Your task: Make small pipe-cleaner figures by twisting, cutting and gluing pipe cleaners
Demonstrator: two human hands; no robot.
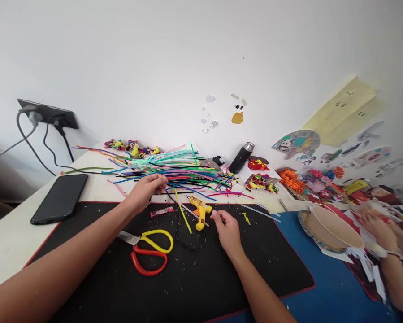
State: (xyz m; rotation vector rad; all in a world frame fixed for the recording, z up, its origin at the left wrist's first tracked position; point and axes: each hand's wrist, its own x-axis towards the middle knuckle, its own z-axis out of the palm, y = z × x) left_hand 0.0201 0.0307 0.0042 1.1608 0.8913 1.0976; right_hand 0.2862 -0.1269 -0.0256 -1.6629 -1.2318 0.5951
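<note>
My left hand is over the front edge of a heap of coloured pipe cleaners. Its fingers are pinched together, and what they hold, if anything, is too small to make out. Thumb and forefinger of my right hand are closed together just right of a yellow hot glue gun, with no clear view of anything between them. The glue gun lies on a black mat. A yellow-green pipe cleaner lies left of it. Scissors with red and yellow handles rest below my left wrist.
A phone lies at the left, a black flask leans at the back. Clear glue sticks and a small pink-red packet are on the mat. At right, a co-worker's hands are beside a round basket.
</note>
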